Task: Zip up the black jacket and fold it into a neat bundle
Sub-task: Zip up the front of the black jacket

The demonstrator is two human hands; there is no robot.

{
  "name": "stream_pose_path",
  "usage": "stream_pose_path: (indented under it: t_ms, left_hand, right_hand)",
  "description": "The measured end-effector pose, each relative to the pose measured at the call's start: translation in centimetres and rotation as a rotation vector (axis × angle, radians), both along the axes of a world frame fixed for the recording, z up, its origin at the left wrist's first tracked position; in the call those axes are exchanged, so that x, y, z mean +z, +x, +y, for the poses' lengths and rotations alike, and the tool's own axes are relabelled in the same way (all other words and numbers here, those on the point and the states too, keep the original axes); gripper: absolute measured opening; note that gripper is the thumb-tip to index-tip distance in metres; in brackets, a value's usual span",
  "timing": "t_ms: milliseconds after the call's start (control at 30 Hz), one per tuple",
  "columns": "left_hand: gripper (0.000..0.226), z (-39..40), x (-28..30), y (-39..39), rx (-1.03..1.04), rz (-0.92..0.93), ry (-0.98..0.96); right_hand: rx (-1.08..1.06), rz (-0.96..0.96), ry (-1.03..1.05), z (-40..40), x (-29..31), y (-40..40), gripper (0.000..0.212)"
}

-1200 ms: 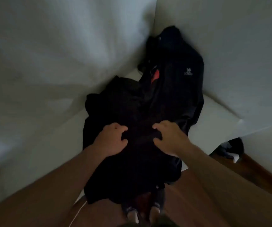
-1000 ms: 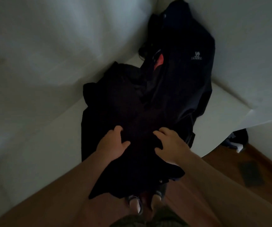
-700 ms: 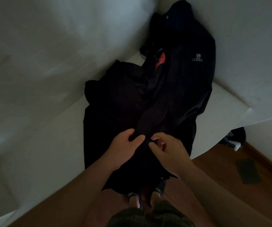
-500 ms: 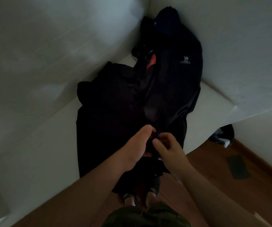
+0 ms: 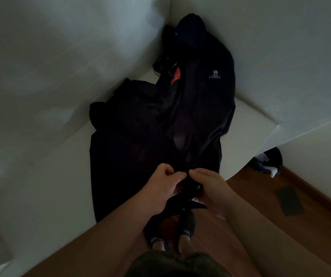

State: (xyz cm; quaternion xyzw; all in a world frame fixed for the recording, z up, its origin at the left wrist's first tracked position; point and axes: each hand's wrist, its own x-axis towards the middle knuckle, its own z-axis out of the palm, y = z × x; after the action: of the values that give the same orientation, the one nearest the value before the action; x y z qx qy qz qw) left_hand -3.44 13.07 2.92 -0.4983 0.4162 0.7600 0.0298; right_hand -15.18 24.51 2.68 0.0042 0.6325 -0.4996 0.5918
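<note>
The black jacket (image 5: 140,140) lies spread lengthwise on a white surface (image 5: 46,176), its collar end pushed up into the far corner where two white walls meet and its hem hanging over the near edge. A light camel logo (image 5: 215,74) shows on the chest panel at the far right, and a small red patch (image 5: 175,77) shows inside the open front near the collar. The front is not yet zipped; the two front edges part along the middle of the garment.

Both hands meet at the hem end, close to the near edge of the surface. The left hand (image 5: 163,189) has its fingers curled and pinches the dark fabric of the left front edge. The right hand (image 5: 210,184), just beside it and nearly touching, likewise pinches the fabric of the right front edge with thumb and curled fingers. The zipper parts themselves are too dark to make out between the fingers.

Below the hands, the person's feet in sandals (image 5: 186,226) stand on a wooden floor (image 5: 260,196). A dark bundle of things (image 5: 268,160) lies on the floor at the right, by the wall.
</note>
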Motion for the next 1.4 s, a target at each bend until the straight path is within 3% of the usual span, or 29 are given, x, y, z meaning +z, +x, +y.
stream_pose_path:
  t_ms: [67, 100, 167, 267, 500, 567, 667, 833, 1000, 1233, 1400]
  left_hand:
    - [0.017, 0.3, -0.1, 0.0, 0.032, 0.05, 0.126]
    - [0.011, 0.4, 0.1, 0.0, -0.006, 0.062, 0.145]
    - [0.012, 0.4, 0.6, -0.1, -0.133, 0.03, 0.119]
    - [0.018, 0.6, 1.3, -0.5, -0.34, -0.053, 0.023]
    - [0.016, 1.3, 2.7, -1.3, -0.431, 0.02, -0.389]
    - [0.008, 1.2, 3.0, -1.4, -0.409, 0.047, -0.467]
    - [0.02, 1.3, 3.4, -1.8, -0.334, 0.102, -0.475]
    - [0.024, 2.4, 3.5, -1.9, -0.35, 0.097, -0.539]
    - [0.02, 2.5, 3.8, -1.7, -0.309, 0.03, -0.628]
    - [0.016, 2.4, 3.8, -1.5, -0.295, -0.107, -0.898]
    - [0.017, 2.3, 3.3, -1.4, -0.309, -0.163, -1.045]
  right_hand:
    - [-0.022, 0.03, -0.02, 0.4, 0.1, 0.0, 0.016]
    - [-0.002, 0.13, -0.016, 0.7, 0.2, -0.1, 0.009]
    - [0.077, 0.417, -0.015, 1.4, 0.0, -0.4, 0.019]
    - [0.197, 0.654, -0.041, 1.8, 0.5, -0.9, 0.037]
    - [0.801, 0.879, -0.089, 1.5, 3.4, -3.5, 0.06]
    - [0.754, 0.831, -0.104, 1.2, 3.8, -3.9, 0.064]
    - [0.647, 0.768, -0.06, 1.4, 3.2, -4.0, 0.062]
    - [0.621, 0.645, -0.003, 1.9, 2.6, -5.1, 0.032]
    - [0.494, 0.314, -0.098, 1.8, 3.1, -6.3, 0.002]
    - [0.448, 0.693, -0.075, 1.0, 2.1, -5.9, 0.016]
    - [0.344, 0.703, -0.062, 0.1, 1.7, -4.6, 0.013]
